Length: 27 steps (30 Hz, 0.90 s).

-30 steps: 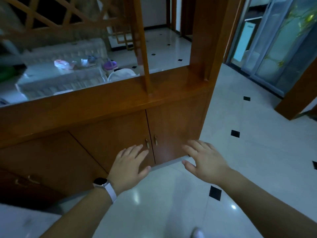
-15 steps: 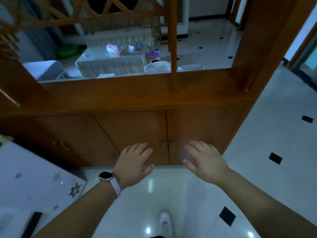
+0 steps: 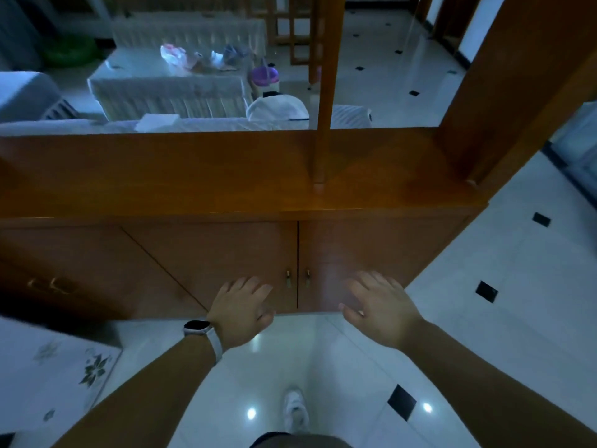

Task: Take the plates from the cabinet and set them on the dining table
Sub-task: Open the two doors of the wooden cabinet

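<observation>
A low wooden cabinet (image 3: 226, 253) stands in front of me with its two doors closed. Two small metal handles (image 3: 298, 279) sit side by side at the seam between the doors. My left hand (image 3: 240, 310), with a watch on its wrist, hovers with straight fingers in front of the left door. In front of the right door, my right hand (image 3: 381, 307) is spread the same way. Neither hand holds anything. No plates are visible. A table with a flowered cloth (image 3: 48, 370) shows at the lower left.
A thin wooden post (image 3: 324, 92) and a thick wooden pillar (image 3: 504, 92) rise from the cabinet top. Behind it lie white-covered sofas and a low table (image 3: 168, 82) with bags and a purple cup. White glossy floor tiles (image 3: 484, 318) spread to the right.
My view has swung left and closer, so the cabinet doors now face me squarely. Both hands stay spread and empty in front of the doors.
</observation>
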### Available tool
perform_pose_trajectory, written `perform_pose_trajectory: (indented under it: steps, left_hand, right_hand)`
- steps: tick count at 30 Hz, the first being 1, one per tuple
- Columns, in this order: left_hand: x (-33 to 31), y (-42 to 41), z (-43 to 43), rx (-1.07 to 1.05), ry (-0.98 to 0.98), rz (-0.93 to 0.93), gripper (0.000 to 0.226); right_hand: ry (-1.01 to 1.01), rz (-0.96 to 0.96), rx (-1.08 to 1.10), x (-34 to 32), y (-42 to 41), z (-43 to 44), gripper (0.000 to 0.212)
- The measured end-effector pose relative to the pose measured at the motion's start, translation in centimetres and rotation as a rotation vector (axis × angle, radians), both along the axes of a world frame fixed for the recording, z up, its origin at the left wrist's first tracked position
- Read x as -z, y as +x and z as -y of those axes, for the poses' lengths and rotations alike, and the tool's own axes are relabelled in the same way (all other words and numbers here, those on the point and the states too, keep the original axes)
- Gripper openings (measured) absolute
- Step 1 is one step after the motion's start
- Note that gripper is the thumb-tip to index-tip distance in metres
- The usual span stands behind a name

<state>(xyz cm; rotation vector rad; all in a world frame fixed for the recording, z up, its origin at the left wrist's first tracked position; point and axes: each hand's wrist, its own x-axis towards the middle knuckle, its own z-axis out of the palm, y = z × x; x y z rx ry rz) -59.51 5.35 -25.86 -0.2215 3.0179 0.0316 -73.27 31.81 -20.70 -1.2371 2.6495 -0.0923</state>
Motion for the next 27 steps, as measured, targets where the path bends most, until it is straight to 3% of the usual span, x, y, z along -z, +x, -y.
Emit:
perform_pose_trajectory:
  steps: [4,10,17,20,27]
  left_hand:
    - [3.7,-2.0,1.2,-0.060,0.188,0.000,0.058]
    - [8.5,-2.9,1.6,-0.307,0.410,0.121,0.086]
    - [14.5,-4.4,2.0,-0.438,0.526,0.304,0.071]
    - [16.8,-6.1,1.5,-0.469,0.598,0.284,0.060]
    - [20.9,-10.6,0.4,-0.662,0.813,0.188,0.060]
  right_hand:
    - [-0.035,0.040,0.063,2.4,-1.4,2.2,0.062]
    - [-0.090,0.232,0.209,7.5,-2.4,5.2,0.050]
    - [-0.029,0.347,0.229,14.2,-4.6,7.8,0.055]
    - [-0.025,0.430,0.258,17.3,-5.4,8.9,0.057]
    - [-0.099,0.609,0.475,24.0,-7.7,12.7,0.058]
